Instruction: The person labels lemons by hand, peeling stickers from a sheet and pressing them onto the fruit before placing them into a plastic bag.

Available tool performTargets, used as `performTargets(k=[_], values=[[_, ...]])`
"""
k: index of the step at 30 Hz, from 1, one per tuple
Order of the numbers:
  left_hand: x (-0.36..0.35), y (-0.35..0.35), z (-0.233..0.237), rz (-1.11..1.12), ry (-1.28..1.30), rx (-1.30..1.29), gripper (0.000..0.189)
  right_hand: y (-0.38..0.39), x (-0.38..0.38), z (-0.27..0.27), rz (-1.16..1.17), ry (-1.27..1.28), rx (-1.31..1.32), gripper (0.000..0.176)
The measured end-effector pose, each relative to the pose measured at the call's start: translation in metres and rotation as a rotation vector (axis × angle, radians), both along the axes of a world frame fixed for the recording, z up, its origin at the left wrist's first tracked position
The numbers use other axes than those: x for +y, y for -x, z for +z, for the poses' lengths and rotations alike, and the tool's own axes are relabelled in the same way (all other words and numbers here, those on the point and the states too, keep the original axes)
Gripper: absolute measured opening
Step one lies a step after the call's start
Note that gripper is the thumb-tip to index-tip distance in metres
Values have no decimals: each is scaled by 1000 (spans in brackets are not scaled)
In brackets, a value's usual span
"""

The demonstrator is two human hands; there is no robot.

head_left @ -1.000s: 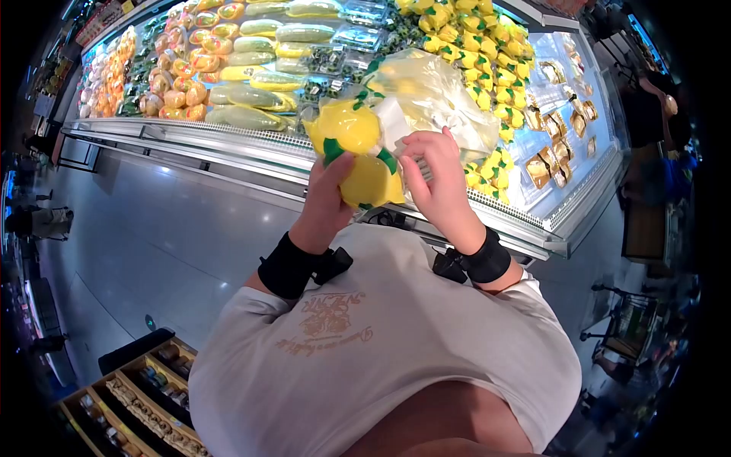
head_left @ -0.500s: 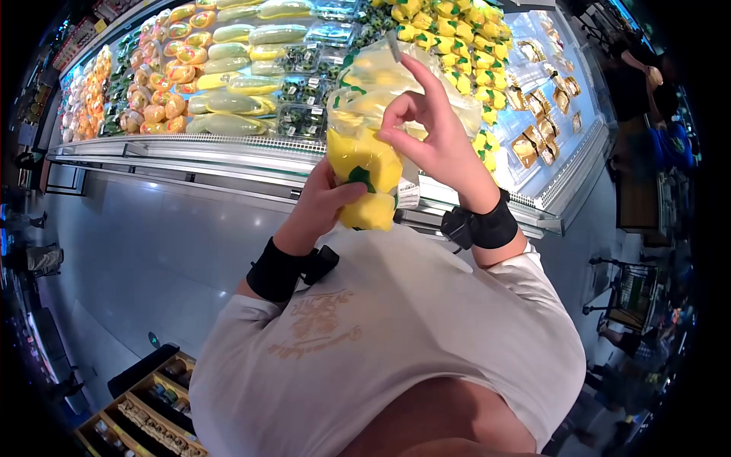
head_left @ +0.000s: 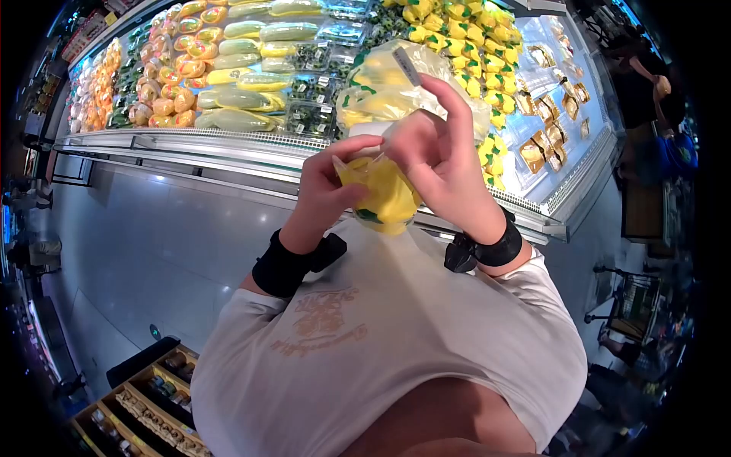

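Between my hands is a clear bag (head_left: 384, 194) with yellow and green packaging, held over the case's front edge. My left hand (head_left: 327, 183) grips its left side, thumb across the front. My right hand (head_left: 438, 152) pinches the bag's upper right part, its index finger raised beside a small printed label (head_left: 406, 65). Just beyond lies a large translucent bag (head_left: 396, 84) with more yellow and green items inside. What my right fingertips pinch is partly hidden.
The chilled case (head_left: 221, 148) holds rows of wrapped long vegetables (head_left: 244, 99), orange packs (head_left: 183, 68), yellow packs (head_left: 464, 46) and trays (head_left: 544, 145). A shopping cart (head_left: 636, 301) and people stand at right. A wooden shelf (head_left: 145, 396) is at lower left.
The held bag has tilted and turned, with its top now drawn together. My right hand has moved down onto it, and my left fingers have shifted up toward its top.
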State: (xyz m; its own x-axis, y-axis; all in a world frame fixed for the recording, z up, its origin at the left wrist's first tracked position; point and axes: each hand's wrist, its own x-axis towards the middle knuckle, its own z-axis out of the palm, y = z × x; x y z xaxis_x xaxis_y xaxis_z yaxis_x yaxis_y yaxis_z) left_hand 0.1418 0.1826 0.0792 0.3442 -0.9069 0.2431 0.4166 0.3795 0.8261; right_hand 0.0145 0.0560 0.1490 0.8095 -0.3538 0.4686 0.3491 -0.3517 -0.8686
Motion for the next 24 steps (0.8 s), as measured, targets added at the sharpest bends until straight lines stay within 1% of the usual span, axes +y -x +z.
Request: performTargets(k=[1, 2, 4, 5, 7, 8, 9, 10, 13, 14, 15, 16, 17, 19, 20, 21, 22, 24], values=[[-1, 1, 7, 96, 35, -166, 56, 0, 0, 2, 2, 3, -1, 66], [-1, 1, 12, 98, 37, -166, 56, 1, 0, 3, -5, 11, -4, 66], [-1, 2, 18, 227, -32, -370, 36, 2, -1, 4, -11, 20, -6, 66], [0, 1, 19, 229, -31, -370, 36, 2, -1, 3, -12, -20, -12, 67], [1, -2, 22, 269, -170, -363, 16, 2, -2, 1, -13, -58, -21, 67], [1, 0, 23, 269, -168, -364, 16, 1, -3, 0, -46, 64, -73, 66], [0, 4, 24, 328, -160, -280, 13, 1, -4, -2, -80, 186, -124, 66], [-1, 7, 24, 386, -152, -196, 12, 1, -5, -5, -81, 188, -126, 66], [-4, 8, 22, 430, -130, -234, 16, -2, -10, -7, -98, 141, -138, 66], [-4, 9, 24, 435, -129, -234, 16, -4, -11, -5, -171, 148, -179, 66], [-4, 9, 29, 456, -219, -204, 23, -4, -12, -2, -245, 154, -219, 66], [-6, 10, 33, 478, -307, -173, 29, -1, -15, 0, -288, 79, -219, 61], [-8, 11, 35, 483, -303, -173, 29, -1, -17, 4, -245, -56, -273, 40], [-10, 17, 38, 497, -334, -160, 35, 3, -14, 7, -240, -159, -147, 19], [-11, 19, 39, 496, -334, -160, 35, 3, -10, 5, -226, -119, -88, 13], [-13, 21, 39, 543, -309, -194, 36, 0, -6, 1, -212, -79, -29, 9], [-14, 22, 39, 590, -285, -229, 36, -3, -1, -2, -208, -91, -3, 9], [-14, 23, 36, 578, -263, -189, 37, -10, 3, -7, -233, -98, 29, 9]])
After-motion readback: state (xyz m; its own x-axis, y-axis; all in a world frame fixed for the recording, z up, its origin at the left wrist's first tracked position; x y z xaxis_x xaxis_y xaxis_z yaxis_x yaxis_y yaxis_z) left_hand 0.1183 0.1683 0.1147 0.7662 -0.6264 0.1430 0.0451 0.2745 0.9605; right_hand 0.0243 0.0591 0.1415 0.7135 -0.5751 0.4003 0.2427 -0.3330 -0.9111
